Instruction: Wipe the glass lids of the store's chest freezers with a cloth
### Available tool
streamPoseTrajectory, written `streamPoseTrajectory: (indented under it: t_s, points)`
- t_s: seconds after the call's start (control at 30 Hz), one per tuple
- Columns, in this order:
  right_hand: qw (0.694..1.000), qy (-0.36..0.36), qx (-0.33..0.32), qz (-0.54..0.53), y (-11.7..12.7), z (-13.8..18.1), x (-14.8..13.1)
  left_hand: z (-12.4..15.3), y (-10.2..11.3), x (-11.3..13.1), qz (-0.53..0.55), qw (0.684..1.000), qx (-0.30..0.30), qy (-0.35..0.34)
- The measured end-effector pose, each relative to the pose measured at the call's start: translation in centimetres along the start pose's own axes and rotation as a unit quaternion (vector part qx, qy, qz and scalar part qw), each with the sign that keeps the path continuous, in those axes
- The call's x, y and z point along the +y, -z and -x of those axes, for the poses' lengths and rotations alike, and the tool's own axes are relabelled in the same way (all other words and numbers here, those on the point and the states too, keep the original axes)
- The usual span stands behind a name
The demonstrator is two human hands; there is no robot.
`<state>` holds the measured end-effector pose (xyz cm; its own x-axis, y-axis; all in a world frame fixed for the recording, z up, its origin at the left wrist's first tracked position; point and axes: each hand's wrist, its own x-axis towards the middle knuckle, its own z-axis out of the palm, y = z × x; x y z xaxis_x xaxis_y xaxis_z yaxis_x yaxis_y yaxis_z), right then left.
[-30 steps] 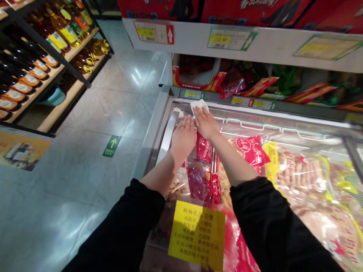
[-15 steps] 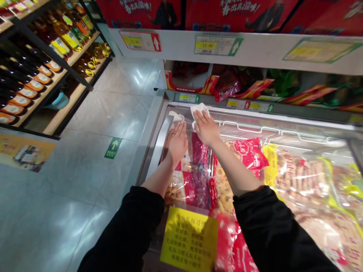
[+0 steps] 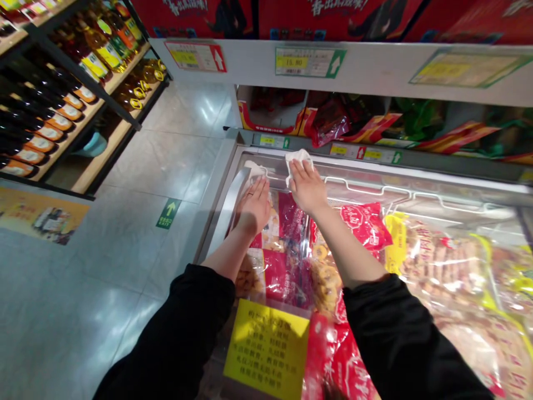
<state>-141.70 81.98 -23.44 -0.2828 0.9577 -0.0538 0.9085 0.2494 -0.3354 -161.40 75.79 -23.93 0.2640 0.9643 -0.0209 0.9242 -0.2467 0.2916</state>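
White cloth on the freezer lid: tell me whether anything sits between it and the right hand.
Nothing visible does. The right hand lies flat on the white cloth, pressing it to the glass freezer lid. The left hand rests on the glass beside it.

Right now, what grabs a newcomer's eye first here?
Two bare hands on the glass lid of a chest freezer: the right hand presses a white cloth near the far edge, the left hand lies flat beside it. Under the glass, red and clear food bags crowd the freezer, with a yellow notice stuck near the front. Bottles line the shelves on the left.
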Motion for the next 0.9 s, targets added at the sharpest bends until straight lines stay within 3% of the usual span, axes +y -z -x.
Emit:
streamPoseTrajectory:
  t_s: [0.17,0.3,0.43,0.57,0.73,0.8,0.9]
  points:
    - [0.995,0.091,-0.038,-0.013,0.5,3.9,0.6,-0.1,0.6,0.5,-0.016,0.999,-0.030,-0.015]
    - [0.999,0.023,-0.030,0.001,1.2,5.1,2.2,-0.1,0.6,0.5,-0.012,0.999,-0.025,-0.021]
    - [0.998,-0.068,-0.008,0.007,0.8,1.9,1.0,-0.1,0.6,0.5,-0.015,0.999,-0.027,-0.025]
    - [1.000,-0.024,-0.006,0.004,0.1,0.5,-1.2,0.0,0.8,0.8,-0.017,0.999,-0.029,-0.024]
    - [0.999,0.043,-0.032,-0.004,0.4,4.3,0.0,0.4,1.3,1.2,-0.008,0.999,-0.011,-0.032]
    - [0.999,0.014,-0.028,0.005,0.9,5.2,0.9,0.5,1.5,1.3,-0.005,0.999,-0.009,-0.035]
    - [0.997,-0.072,-0.017,0.021,1.2,4.0,1.3,0.5,1.5,1.3,-0.001,0.999,-0.006,-0.038]
